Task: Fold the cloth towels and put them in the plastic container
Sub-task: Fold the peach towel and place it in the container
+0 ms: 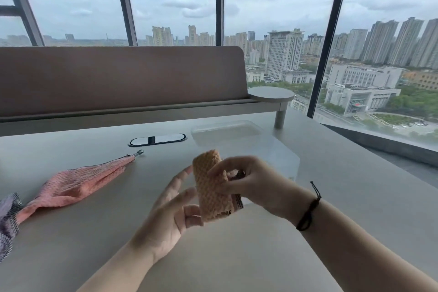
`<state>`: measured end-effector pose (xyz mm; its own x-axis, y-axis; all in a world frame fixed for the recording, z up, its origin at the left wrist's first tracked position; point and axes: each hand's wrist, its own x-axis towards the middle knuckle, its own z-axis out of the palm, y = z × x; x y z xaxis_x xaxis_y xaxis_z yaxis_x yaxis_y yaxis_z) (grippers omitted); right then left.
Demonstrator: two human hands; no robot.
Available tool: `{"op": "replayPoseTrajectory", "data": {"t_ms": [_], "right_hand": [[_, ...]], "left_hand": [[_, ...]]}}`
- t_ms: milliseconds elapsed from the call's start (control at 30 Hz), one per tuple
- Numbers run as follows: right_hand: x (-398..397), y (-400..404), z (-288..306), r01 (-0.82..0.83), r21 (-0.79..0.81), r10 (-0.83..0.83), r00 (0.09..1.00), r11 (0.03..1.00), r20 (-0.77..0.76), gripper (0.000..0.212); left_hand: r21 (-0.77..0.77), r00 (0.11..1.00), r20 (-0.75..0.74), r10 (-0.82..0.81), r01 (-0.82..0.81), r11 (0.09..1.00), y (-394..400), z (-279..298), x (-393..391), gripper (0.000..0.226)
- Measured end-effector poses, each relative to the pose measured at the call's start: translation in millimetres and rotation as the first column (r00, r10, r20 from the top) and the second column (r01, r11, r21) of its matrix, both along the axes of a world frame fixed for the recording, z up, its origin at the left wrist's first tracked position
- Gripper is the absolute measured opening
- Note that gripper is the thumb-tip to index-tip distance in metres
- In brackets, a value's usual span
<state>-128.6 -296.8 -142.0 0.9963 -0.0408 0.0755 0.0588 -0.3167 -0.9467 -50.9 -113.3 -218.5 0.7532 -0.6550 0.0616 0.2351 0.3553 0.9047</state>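
Far left, purple towel (8, 218) at table (331, 197) edge; pink towel (71, 185) beside it, unfolded. Centre: left hand (170, 216) open, fingers touching folded orange towel (212, 187), held above table. Right hand (246, 180) pinches that towel. Clear container (279, 149) just behind, right of centre.
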Motion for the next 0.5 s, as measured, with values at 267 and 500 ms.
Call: {"op": "replayPoseTrajectory", "data": {"t_ms": [267,500], "right_hand": [[79,-48,16,0.135,0.142,-0.11,0.979,0.981,-0.171,0.029],[108,-48,-10,-0.013,-0.028,-0.001,0.897,1.0,-0.443,0.045]], "left_hand": [[-0.075,0.987,-0.149,0.056,-0.068,0.995,1,1,8,0.056],[-0.098,0.985,-0.17,0.007,-0.024,0.995,3,1,14,0.091]]}}
